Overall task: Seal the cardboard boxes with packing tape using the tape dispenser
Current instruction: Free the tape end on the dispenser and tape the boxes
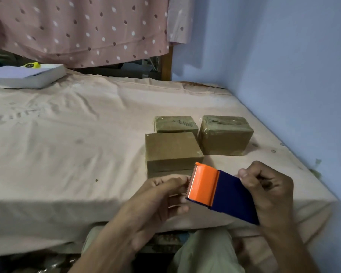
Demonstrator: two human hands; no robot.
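From the head view, my right hand (268,192) gripped the blue body of the tape dispenser (220,196), fingers curled round it, just above the near edge of the bed (67,154). My left hand (161,196) had its thumb and fingers pinching at the serrated orange end, seemingly on the tape's loose end, though the tape itself was too faint to be sure of. I judged the teeth could nick my fingertips there, or the tape could fold back and stick to itself. Three cardboard boxes (171,152) sat close together beyond the dispenser, brown, the far two glossy with tape already, the nearest plainer.
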